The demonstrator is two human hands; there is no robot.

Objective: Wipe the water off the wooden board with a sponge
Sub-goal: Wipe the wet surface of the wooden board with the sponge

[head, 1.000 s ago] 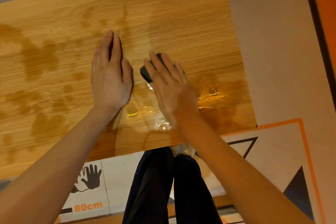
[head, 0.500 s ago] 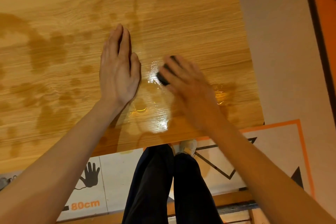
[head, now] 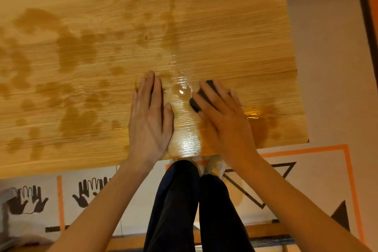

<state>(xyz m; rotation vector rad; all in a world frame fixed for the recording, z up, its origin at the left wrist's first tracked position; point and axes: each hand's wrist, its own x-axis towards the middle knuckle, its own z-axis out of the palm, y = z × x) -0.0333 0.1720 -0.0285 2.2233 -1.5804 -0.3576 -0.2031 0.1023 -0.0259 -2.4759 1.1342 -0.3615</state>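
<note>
- Nearest the camera, at 6 o'clock, the person's dark-trousered legs (head: 184, 206) stand on a floor mat (head: 319, 170) printed with hand outlines and orange lines, close against the near edge of the table.
- The left hand (head: 149, 120) lies flat on the wooden board (head: 225, 26) just past that edge, fingers (head: 151, 88) straight and together, holding nothing; it seems placed there to brace the body and steady the board during wiping.
- At its 3 o'clock the right hand (head: 223, 116) presses a dark sponge (head: 196, 99) down on the wood, fingers spread over the top rather than wrapped round it, likely so the sponge meets the wet surface flat. Only the sponge's left end shows.
- Between the two hands a glossy film of water (head: 184, 96) shines; a small puddle (head: 252, 113) glints at 3 o'clock of the right hand.
- Farther off, toward 10 and 12 o'clock, darker damp patches (head: 75, 47) mottle the grain, so much wiping probably remains.
</note>
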